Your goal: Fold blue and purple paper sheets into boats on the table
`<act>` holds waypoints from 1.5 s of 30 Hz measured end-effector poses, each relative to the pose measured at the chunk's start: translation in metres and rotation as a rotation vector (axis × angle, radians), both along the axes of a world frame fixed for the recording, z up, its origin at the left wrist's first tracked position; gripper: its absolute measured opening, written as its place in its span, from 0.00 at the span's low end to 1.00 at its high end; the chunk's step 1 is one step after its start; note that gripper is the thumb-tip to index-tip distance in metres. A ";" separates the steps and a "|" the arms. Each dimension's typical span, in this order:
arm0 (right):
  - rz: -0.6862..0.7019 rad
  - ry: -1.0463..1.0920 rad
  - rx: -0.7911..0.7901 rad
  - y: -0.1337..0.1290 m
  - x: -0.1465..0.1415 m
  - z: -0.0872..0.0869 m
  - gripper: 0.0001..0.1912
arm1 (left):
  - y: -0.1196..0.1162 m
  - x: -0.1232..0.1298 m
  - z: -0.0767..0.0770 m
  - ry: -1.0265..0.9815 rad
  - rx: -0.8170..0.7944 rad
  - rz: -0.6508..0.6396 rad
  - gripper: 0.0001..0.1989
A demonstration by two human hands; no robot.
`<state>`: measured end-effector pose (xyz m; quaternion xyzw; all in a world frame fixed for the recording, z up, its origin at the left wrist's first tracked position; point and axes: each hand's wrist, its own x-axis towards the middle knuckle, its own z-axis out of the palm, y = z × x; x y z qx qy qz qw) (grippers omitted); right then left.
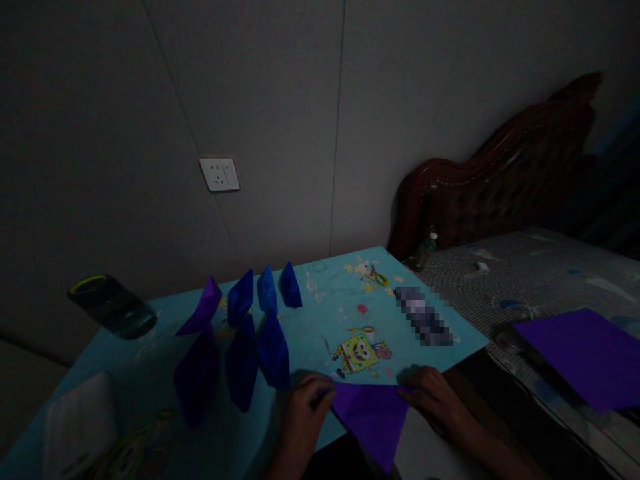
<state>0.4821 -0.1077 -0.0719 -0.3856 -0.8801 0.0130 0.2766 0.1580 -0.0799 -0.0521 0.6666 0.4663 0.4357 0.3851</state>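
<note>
A purple sheet of paper (373, 417), folded into a triangle with its point toward me, hangs over the table's front edge. My left hand (309, 407) pinches its upper left corner, and my right hand (431, 395) holds the upper right corner between closed fingers. Left of my hands stand several folded paper boats in two rows, among them a blue boat (273, 350), a dark blue boat (291, 287) and a purple boat (203, 308).
The light blue table (310, 333) bears a dark cup (113, 307), a white object (80, 427), yellow-handled scissors (380, 277) and a pixelated item (424, 316). On the bed at right lie purple sheets (587, 357); a bottle (426, 252) stands by the headboard.
</note>
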 end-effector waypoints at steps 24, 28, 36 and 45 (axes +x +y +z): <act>-0.233 0.898 -0.333 0.044 -0.143 0.073 0.17 | -0.016 -0.061 0.063 -0.166 -0.041 0.467 0.25; -0.184 0.768 -0.211 0.045 -0.144 0.072 0.16 | -0.016 -0.072 0.051 -0.062 -0.030 0.405 0.27; -0.131 0.615 0.106 0.043 -0.189 0.065 0.21 | -0.010 -0.054 0.045 -0.037 -0.046 0.341 0.24; 0.114 0.328 0.279 0.041 -0.224 0.056 0.32 | -0.015 -0.034 0.021 -0.409 -0.221 0.526 0.31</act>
